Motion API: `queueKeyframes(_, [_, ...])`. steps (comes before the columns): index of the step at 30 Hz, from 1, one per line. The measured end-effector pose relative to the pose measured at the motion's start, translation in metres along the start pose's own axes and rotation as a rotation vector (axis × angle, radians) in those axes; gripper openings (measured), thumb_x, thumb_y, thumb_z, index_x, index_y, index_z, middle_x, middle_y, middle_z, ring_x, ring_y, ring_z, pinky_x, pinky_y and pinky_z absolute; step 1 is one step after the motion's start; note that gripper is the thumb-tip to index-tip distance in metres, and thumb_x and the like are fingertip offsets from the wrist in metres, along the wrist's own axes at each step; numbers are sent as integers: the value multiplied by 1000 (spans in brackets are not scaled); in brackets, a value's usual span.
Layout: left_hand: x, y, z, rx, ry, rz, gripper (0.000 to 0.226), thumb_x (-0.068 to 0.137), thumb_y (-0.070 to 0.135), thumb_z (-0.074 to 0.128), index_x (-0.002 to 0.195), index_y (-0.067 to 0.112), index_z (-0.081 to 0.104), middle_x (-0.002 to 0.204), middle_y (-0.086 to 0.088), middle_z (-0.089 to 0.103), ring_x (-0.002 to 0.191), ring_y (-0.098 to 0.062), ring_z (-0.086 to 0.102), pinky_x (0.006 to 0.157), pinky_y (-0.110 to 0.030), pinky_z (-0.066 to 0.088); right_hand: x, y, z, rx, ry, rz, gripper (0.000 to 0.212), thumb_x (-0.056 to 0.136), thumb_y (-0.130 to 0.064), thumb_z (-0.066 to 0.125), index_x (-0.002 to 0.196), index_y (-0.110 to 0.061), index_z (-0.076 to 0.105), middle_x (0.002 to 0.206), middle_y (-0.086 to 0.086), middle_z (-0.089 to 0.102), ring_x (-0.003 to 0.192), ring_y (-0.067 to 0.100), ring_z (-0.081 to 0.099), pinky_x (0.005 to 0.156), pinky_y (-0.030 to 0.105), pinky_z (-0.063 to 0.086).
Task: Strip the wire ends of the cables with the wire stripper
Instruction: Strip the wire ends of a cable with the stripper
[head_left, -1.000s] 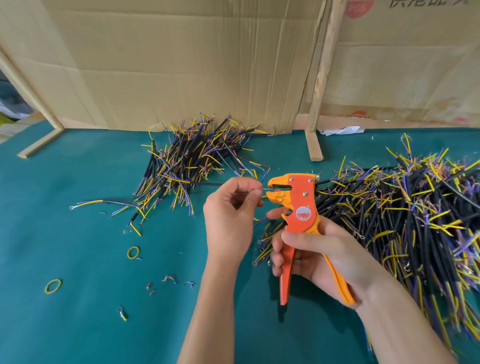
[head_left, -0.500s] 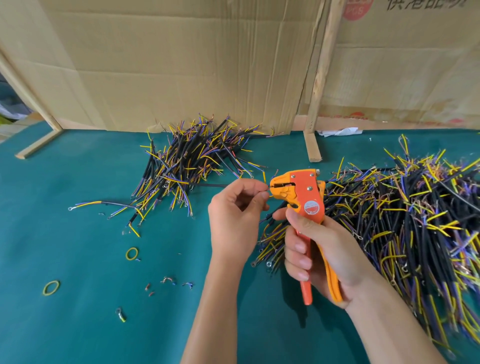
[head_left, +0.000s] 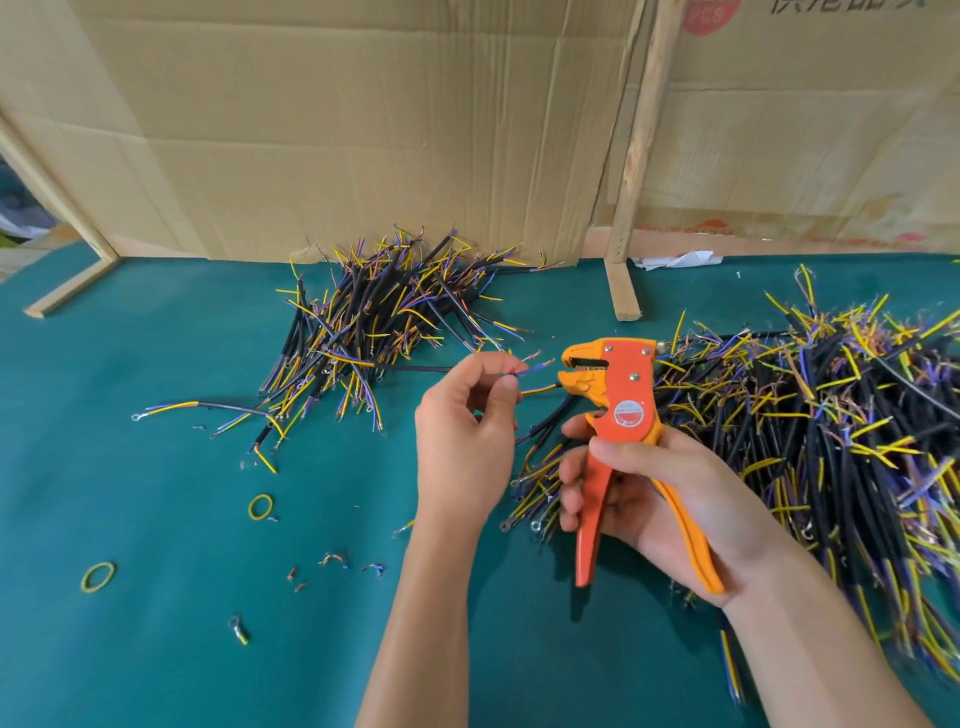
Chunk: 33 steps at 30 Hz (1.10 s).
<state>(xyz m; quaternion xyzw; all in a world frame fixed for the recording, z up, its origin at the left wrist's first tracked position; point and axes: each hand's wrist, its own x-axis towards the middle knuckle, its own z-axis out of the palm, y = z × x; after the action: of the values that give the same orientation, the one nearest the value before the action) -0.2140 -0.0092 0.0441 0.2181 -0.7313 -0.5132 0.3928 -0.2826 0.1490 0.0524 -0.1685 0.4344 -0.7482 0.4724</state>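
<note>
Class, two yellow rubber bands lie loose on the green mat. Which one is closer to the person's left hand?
The smaller-looking yellow rubber band, lying just below the left cable pile, is closer to the left hand. The other band lies farther left and nearer the camera.

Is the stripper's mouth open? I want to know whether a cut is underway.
Open: the wire stripper shows a gap at its nose, handles spread in the right hand.

Bright, even daylight; colours saturated. Soft short shadows under both forearms on green table (head_left: 156, 649). No glare. Centre sharp; wide-angle bending at edges, cardboard wall (head_left: 337, 130) bowed, right-edge cable pile (head_left: 857, 441) slightly smeared.
</note>
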Motion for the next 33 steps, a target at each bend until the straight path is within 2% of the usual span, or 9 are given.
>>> queueKeyframes(5, [-1, 0, 0, 9, -8, -8, 26, 95, 4, 59, 86, 26, 70, 68, 11, 63, 59, -12, 53, 63, -31, 49, -4, -3, -1, -40, -110, 23, 39, 74, -7, 81, 111, -2, 69, 87, 28, 62, 69, 37, 61, 65, 47, 56])
queueKeyframes(9, [-1, 1, 0, 23, -26, -5, 25, 95, 5, 60, 86, 26, 70, 71, 0, 66, 64, -28, 56, 65, -42, 51, -4, -3, 0, -102, -104, 36, 40, 75, -4, 79, 112, 0, 65, 83, 26, 61, 67, 38, 61, 64, 45, 55])
queueKeyframes(13, [-3, 3, 0, 33, -37, -8, 20, 94, 5, 62, 90, 20, 73, 71, 3, 67, 63, -22, 56, 68, -41, 52, -1, 0, 6, -51, -92, 43, 26, 79, -13, 77, 103, -4, 70, 74, 18, 56, 61, 32, 56, 58, 43, 53])
queueKeyframes(18, [-2, 5, 0, -17, -56, -13, 22, 93, 1, 62, 89, 20, 74, 70, 4, 68, 59, -14, 61, 64, -33, 54, 1, 4, 11, -24, -12, 29, 24, 76, -24, 81, 91, -7, 72, 61, 11, 45, 46, 24, 44, 46, 34, 43])
queueKeyframes(21, [-2, 4, 0, -78, -67, -34, 20, 92, -1, 63, 96, 17, 71, 73, 5, 71, 65, -13, 70, 61, -26, 52, 6, 8, 14, -19, 66, -32, 28, 78, -22, 80, 89, -3, 62, 55, 6, 36, 37, 16, 34, 39, 24, 35])
queueKeyframes(24, [-2, 0, 0, -53, -93, -68, 28, 90, -4, 64, 101, 22, 68, 83, 1, 75, 76, -16, 74, 73, -35, 59, 9, 6, 9, 41, 200, -150, 31, 78, -27, 72, 88, -5, 53, 52, 1, 32, 34, 11, 29, 33, 20, 29])
queueKeyframes(27, [-2, -5, -6, 124, -141, -104, 22, 87, 4, 70, 95, 25, 72, 85, 10, 75, 80, -7, 71, 83, -32, 57, 7, -2, -6, 162, 240, -240, 17, 83, -22, 68, 89, -8, 62, 56, 1, 42, 40, 13, 38, 37, 24, 37])
queueKeyframes(29, [0, -8, -15, 260, -42, -106, 15, 88, 12, 69, 93, 24, 75, 89, 14, 74, 88, -3, 67, 88, -27, 53, 6, -7, -15, 271, 237, -272, 13, 84, -19, 66, 91, -8, 67, 65, 3, 52, 50, 17, 49, 47, 28, 48])
queueKeyframes(33, [9, -17, -47, 535, 291, -267, 26, 88, 15, 59, 109, 23, 72, 112, -7, 68, 109, -30, 57, 98, -35, 39, 6, -8, -23, 333, 216, -289, 20, 83, -15, 66, 101, -6, 67, 80, 7, 61, 69, 22, 62, 68, 35, 58])
